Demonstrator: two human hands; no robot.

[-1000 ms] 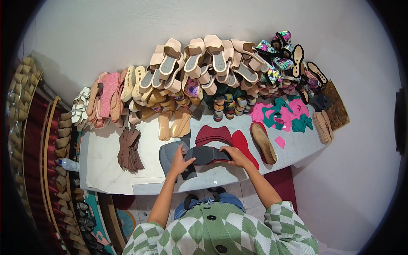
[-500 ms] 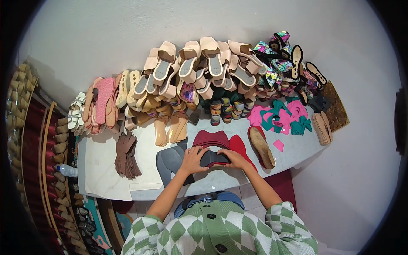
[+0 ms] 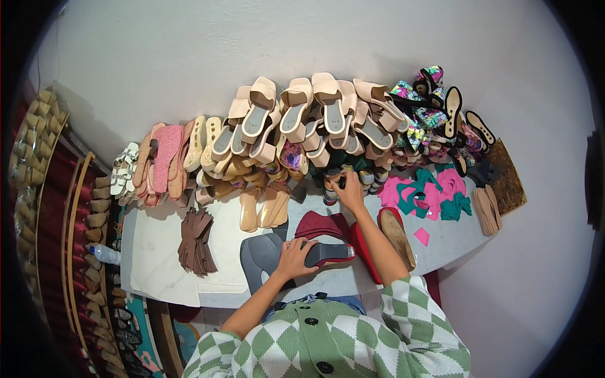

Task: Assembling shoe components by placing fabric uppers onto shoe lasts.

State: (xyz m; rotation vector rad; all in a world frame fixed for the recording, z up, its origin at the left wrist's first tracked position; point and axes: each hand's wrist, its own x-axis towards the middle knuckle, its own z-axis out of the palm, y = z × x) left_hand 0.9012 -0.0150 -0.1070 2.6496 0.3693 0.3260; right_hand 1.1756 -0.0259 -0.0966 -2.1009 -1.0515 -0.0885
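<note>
I see my left hand [image 3: 293, 257] clamped on a dark shoe heel [image 3: 328, 252] on the worktable [image 3: 157, 252], right hand [image 3: 347, 187] beyond it, fingers pinched among small tins [image 3: 331, 189].

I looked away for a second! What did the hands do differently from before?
The right hand let go of the dark shoe sole and reached forward to the small things under the heap of beige sandals. The left hand stayed on the sole, now alone. The brown strap pile, pink and green cut pieces and the white table stayed as they were.
</note>
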